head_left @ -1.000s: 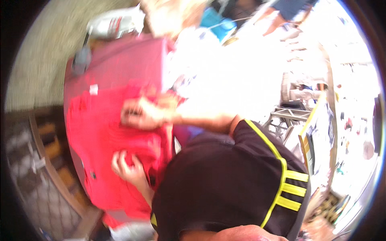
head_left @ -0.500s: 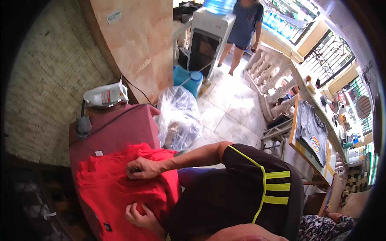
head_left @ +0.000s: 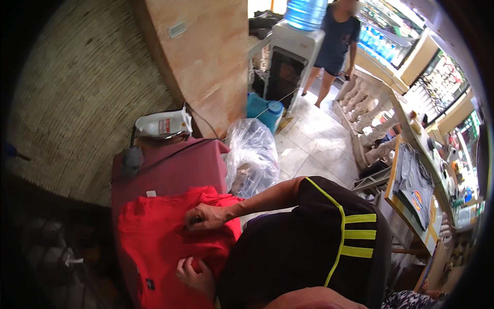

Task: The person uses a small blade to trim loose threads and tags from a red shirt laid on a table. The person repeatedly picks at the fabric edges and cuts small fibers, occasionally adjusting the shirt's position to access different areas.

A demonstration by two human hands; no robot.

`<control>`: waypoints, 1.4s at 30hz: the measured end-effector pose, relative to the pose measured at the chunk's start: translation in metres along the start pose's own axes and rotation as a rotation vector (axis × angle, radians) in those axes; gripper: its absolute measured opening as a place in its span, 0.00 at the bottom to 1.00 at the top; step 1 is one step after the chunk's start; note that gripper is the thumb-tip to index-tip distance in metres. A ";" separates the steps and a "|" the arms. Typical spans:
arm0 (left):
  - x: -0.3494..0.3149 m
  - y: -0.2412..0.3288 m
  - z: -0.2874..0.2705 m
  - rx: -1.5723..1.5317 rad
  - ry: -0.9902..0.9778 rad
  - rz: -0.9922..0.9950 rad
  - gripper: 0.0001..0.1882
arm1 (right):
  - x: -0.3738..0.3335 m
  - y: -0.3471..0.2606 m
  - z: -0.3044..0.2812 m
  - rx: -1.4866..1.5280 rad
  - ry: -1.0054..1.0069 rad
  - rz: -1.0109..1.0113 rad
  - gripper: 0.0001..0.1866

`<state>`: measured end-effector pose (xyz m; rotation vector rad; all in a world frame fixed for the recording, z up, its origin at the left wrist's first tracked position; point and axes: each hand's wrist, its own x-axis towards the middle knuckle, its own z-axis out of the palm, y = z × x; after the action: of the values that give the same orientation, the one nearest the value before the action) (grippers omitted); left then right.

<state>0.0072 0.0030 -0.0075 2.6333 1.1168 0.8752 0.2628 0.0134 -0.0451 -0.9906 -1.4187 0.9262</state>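
A red shirt [head_left: 170, 242] with a small dark label and a white tag lies spread and partly rumpled on a padded table with a dull-pink cover [head_left: 170, 165]. My right hand [head_left: 208, 216] presses on the shirt's upper part, its fingers curled in. Whether they pinch cloth or something small and dark is hidden. Lower on the shirt, close to my body, my left hand [head_left: 196, 275] rests with bent, spread fingers on the fabric. A white clothes iron [head_left: 163, 125] stands at the table's far end, apart from both hands.
A dark cord crosses the cover near a grey bundle [head_left: 133, 160]. Beyond the table are a clear plastic bag [head_left: 252, 154], a blue container [head_left: 265, 110] and a water dispenser [head_left: 290, 59]. A person [head_left: 337, 41] stands behind. Folded grey garments [head_left: 414, 185] lie on a board at right.
The view has shifted, so the table, iron and shirt appear further right. Both hands keep nearly the same places on the shirt.
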 end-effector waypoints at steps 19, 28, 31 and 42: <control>-0.007 -0.001 0.020 -0.037 0.137 -0.173 0.15 | 0.002 -0.017 -0.016 0.016 -0.137 0.138 0.06; -0.006 0.005 0.016 -0.036 0.151 -0.202 0.16 | -0.003 -0.010 -0.010 0.222 -0.134 0.160 0.04; -0.003 0.004 0.015 -0.057 0.147 -0.213 0.16 | -0.001 -0.014 -0.010 0.191 -0.116 0.172 0.02; -0.007 0.002 0.016 -0.057 0.198 -0.229 0.16 | 0.002 -0.019 -0.010 -0.010 -0.151 0.197 0.02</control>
<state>0.0136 -0.0016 -0.0230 2.3534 1.3846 1.1165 0.2711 0.0092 -0.0261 -1.1012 -1.4704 1.1598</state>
